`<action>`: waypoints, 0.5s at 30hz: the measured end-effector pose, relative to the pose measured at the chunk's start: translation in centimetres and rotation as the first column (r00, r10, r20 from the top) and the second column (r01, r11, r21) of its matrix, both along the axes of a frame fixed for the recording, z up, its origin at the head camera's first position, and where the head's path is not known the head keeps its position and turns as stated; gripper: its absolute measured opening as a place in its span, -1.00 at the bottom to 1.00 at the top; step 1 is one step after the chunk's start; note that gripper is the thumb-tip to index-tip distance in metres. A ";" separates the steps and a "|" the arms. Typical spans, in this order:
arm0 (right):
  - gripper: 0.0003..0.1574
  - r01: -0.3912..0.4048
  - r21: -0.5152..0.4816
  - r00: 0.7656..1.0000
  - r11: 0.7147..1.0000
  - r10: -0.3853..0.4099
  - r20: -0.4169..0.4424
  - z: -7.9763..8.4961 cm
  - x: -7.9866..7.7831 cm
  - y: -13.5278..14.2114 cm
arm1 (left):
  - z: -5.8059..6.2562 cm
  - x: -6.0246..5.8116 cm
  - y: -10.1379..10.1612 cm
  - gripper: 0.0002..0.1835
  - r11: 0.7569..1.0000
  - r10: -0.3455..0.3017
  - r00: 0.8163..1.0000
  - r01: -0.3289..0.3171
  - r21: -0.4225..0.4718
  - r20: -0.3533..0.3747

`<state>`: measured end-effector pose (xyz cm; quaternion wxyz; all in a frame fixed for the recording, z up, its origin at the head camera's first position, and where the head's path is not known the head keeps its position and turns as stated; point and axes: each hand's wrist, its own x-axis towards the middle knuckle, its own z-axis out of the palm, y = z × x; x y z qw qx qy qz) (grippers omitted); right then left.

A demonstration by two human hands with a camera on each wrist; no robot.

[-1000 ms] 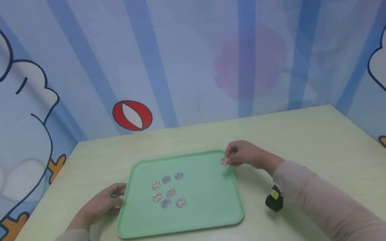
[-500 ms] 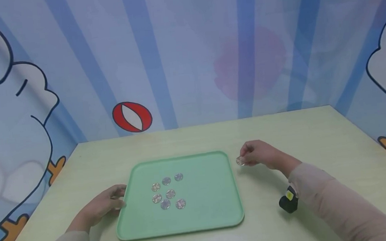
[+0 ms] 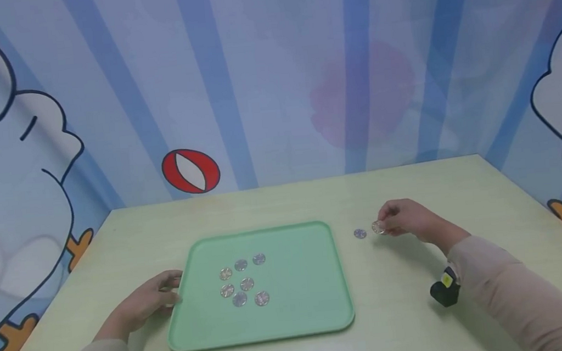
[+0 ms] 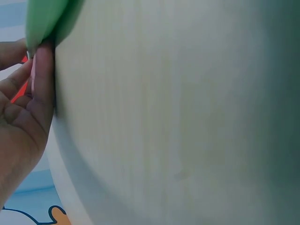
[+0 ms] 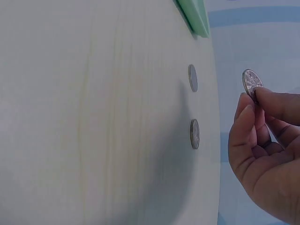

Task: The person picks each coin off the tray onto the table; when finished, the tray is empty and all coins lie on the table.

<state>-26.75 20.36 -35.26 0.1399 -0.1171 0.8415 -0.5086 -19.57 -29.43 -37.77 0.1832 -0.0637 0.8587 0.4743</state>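
My right hand (image 3: pixel 405 218) is over the table, right of the tray, pinching a silvery coin (image 5: pixel 253 82) between thumb and fingertips. In the right wrist view two more coins lie on the table, one nearer (image 5: pixel 195 134) and one closer to the tray (image 5: pixel 193 78). The head view shows just one of these table coins (image 3: pixel 360 234); the hand hides the other. A light green tray (image 3: pixel 311 305) bears several coins (image 3: pixel 247 284) on its left half. At its left rim, my left hand (image 3: pixel 147 301) grips the edge between thumb and fingers (image 4: pixel 44 70).
The pale wooden table (image 3: pixel 420 308) runs back to a blue striped wall backdrop (image 3: pixel 284 87) with cartoon figures. A dark wrist device (image 3: pixel 445 290) hangs below the right sleeve (image 3: pixel 507 284).
My right hand has moved right with the coin, from over the tray's right rim to over the table. A coin on the table has come into sight. The left hand stays at the rim.
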 end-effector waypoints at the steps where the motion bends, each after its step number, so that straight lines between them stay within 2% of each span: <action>1: -0.81 0.006 0.006 1.000 1.000 -0.006 0.003 0.0 -0.1 0.2 | 0.0 0.0 0.0 -0.34 1.000 0.000 1.000 0.000 0.001 -0.001; 15: -0.79 0.072 0.087 0.997 0.994 -0.071 -0.014 -0.8 -0.8 3.0 | 0.0 0.0 0.0 -0.33 1.000 -0.005 1.000 0.005 -0.003 0.005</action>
